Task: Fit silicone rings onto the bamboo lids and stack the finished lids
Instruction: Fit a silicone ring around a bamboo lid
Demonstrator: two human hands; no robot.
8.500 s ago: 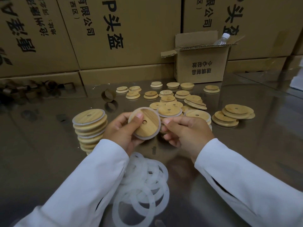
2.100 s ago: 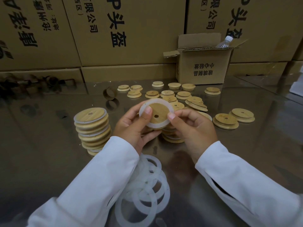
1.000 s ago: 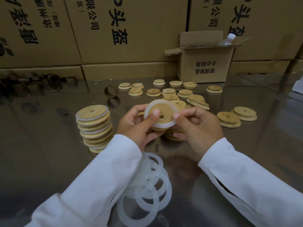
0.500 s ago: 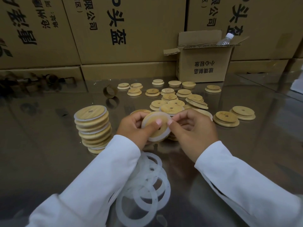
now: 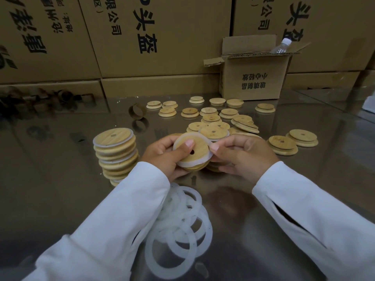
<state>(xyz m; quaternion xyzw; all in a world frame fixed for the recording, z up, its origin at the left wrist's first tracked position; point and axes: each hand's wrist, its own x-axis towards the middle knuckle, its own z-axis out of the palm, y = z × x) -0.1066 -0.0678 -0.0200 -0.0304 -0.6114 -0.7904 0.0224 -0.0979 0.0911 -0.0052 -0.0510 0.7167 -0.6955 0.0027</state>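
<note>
Gripping a bamboo lid (image 5: pixel 197 157) by its left edge, the left hand (image 5: pixel 163 157) curls its fingers behind the disc and lays its thumb on the face beside the centre hole. The right hand (image 5: pixel 243 156) pinches the lid's right edge, its thumb tip on the white silicone ring (image 5: pixel 187 164) that shows along the upper and lower rim. Half a second earlier both thumbs met at the lower right edge; the left thumb has since slid up onto the wood, and the lid sits a little higher. Left of the lid stands the stack of finished lids (image 5: pixel 115 153), unchanged. Nearer than the lid, loose rings (image 5: pixel 182 226) lie overlapped, partly hidden under the left sleeve (image 5: pixel 105 230). Beyond the lid, bare lids (image 5: pixel 211 118) are scattered over the shiny table (image 5: pixel 60 189), those closest hidden by both hands; two more overlap to its right. Further beyond it sits a small open carton (image 5: pixel 253 82), printed upside down with 玻璃制品 and 小心轻放, a plastic bottle (image 5: pixel 282 46) poking from it. Behind that rise large cartons (image 5: pixel 172 63) reading 头盔 and 有限公司.
</note>
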